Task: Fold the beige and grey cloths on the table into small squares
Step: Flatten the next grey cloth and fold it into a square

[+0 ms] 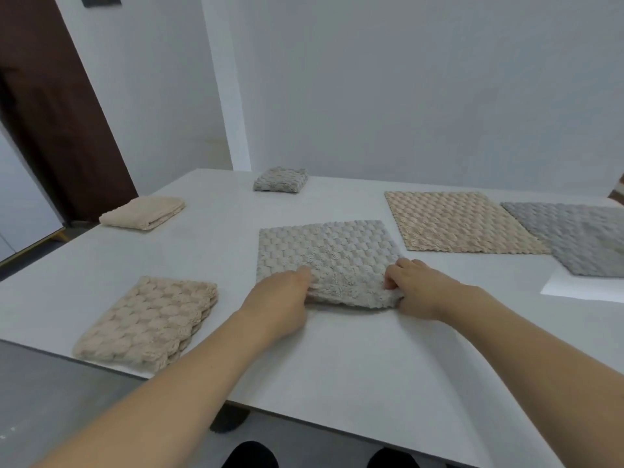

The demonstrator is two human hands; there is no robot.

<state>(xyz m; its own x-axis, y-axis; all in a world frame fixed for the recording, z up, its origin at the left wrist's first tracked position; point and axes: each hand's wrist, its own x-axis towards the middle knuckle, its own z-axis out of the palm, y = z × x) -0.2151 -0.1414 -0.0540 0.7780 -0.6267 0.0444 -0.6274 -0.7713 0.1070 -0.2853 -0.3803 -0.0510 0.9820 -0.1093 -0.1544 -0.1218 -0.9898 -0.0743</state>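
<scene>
We have the grey cloth (324,255) in the middle of the table (371,366), spread flat except for its near edge, which we are lifting. Our left hand (280,298) pinches that edge at the near left corner, and our right hand (418,288) has its fingers curled round the near right corner; both hold fabric, neither is spread wide.

The cloth looks thick, plush and limp (a waffled pile that bunches where we grip), so we judge it light, soft and unlikely to slip, but too floppy to keep a crease unless we carry both corners together and lay them on the far edge.

To the left, a folded beige cloth (148,319) lies close to the table's near edge. Further back sit a small beige bundle (143,212) and a small grey square (281,179). To the right, a flat beige cloth (459,222) lies just beside ours, with another grey cloth (580,236) touching or overlapping it. The room beyond our cloth's far edge is bare, enough for folding forward; the right side is tighter.
</scene>
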